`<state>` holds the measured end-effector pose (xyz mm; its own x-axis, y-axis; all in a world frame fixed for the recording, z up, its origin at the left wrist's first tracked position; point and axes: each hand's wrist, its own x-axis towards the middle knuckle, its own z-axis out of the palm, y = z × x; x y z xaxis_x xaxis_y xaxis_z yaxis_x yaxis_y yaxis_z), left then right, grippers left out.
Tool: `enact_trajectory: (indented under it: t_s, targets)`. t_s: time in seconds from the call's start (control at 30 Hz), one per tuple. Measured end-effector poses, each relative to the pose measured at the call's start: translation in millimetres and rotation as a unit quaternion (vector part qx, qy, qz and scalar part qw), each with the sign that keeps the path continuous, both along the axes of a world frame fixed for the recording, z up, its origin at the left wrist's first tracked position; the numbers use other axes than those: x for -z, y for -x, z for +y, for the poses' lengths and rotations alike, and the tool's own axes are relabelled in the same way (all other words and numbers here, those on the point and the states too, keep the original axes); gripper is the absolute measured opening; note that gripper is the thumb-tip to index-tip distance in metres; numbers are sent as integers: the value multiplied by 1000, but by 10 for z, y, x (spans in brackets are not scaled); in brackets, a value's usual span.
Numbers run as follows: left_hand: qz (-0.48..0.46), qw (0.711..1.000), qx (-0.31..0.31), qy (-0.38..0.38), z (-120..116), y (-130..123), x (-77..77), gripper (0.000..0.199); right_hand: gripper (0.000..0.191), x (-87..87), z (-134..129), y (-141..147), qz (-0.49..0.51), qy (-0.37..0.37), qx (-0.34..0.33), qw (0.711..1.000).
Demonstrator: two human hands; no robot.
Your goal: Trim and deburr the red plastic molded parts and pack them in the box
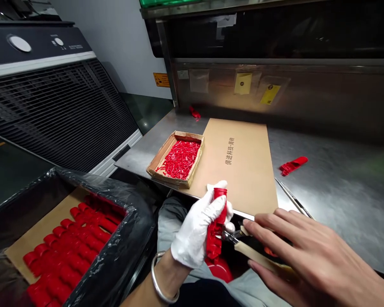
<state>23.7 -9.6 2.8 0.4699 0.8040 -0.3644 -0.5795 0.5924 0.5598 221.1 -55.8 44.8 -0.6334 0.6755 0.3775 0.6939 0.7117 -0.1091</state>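
Observation:
In a white glove, my left hand (195, 226) grips a red plastic part (221, 209), a tube-like piece with a notched lower end, held upright over my lap. Bare, my right hand (301, 247) is wrapped around a pair of cutting pliers (252, 256) with pale handles. The plier tips touch the notched side of the red part, and whether the jaws have closed on it I cannot tell. Just beyond my left hand lies a flat cardboard sheet (243, 170) with printed characters.
A shallow cardboard box (192, 181) of small red scraps stands on the metal table (339, 179). A red piece (293, 165) and a slim metal tool (294, 199) lie right. Lower left, a black-lined bin (137, 230) holds several red parts (67, 243).

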Motion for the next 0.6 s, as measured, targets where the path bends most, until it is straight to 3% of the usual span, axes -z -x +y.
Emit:
enact_trajectory:
  t_s: [0.13,0.5,0.6]
  targets:
    - [-1,1000,18,5,-4,-8,34,50,32,-5,-20,-6,-14,8,0,1000]
    - [29,999,23,-22,-10,-35,-12,21,33,-45,-61,144,-122,-94,19,988]
    - [37,999,29,-15,-9,-23,19,22,34,-5,-75,172,-134,-101,21,986]
